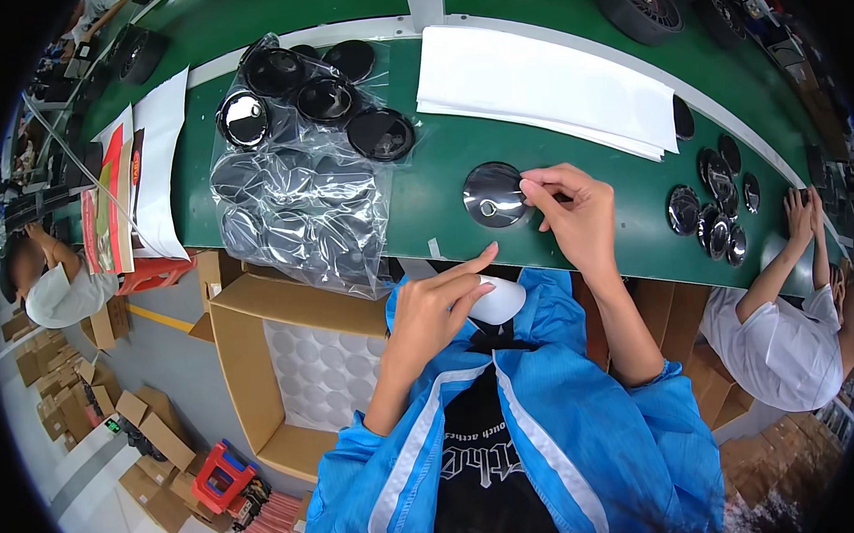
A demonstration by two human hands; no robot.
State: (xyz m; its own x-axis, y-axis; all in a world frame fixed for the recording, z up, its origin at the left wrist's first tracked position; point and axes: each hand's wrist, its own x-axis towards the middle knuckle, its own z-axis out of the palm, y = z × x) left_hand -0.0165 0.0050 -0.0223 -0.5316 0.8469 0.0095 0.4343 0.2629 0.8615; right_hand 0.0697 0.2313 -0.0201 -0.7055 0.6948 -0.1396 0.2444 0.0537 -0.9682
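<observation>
On the green work surface in front of me lies a glossy black round cap [486, 190], a bright reflection near its middle. My right hand [577, 217] pinches the cap's right edge between thumb and fingers. Nearer to me, just off the table's edge, my left hand [431, 309] holds a smooth, curved white piece [501, 302] under its thumb, with the index finger stretched out to the right. What the white piece is made of, I cannot tell. Several black round caps [380, 135] rest on a clear plastic bag [301, 210] to the left, and more caps show through the film.
A stack of white sheets [543, 85] lies behind the cap. Several black caps [684, 210] are grouped at the right, near a co-worker in white [783, 346]. An open carton [246, 370] with a round-pocketed white insert stands below the table at the left. Wheels [642, 5] are at the back.
</observation>
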